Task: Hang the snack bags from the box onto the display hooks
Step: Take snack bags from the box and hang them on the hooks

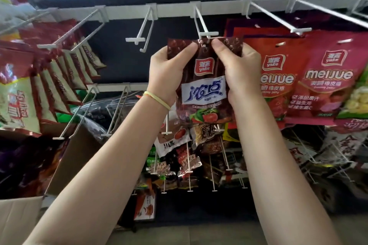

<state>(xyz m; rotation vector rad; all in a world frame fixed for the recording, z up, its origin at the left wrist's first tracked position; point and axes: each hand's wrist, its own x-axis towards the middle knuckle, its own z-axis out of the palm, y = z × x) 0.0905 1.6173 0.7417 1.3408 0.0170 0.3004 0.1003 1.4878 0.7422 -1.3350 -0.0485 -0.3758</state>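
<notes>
Both hands, left hand (167,71) and right hand (239,69), pinch the top corners of a brown snack bag (205,85) at the white display hook (207,35) tip, its hang hole apparently meeting the prong; next, slide it rearward.

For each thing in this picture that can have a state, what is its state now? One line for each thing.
Dark brown snack bag: held up by both hands, its top edge at the tip of a hook, not clearly threaded on.
Left hand: gripping the bag's left side.
Right hand: gripping the bag's right side.
White display hook: bare along its length.
Neighbouring hook: bare.
Red gummy bags: hanging.
Cardboard box: open.
</notes>
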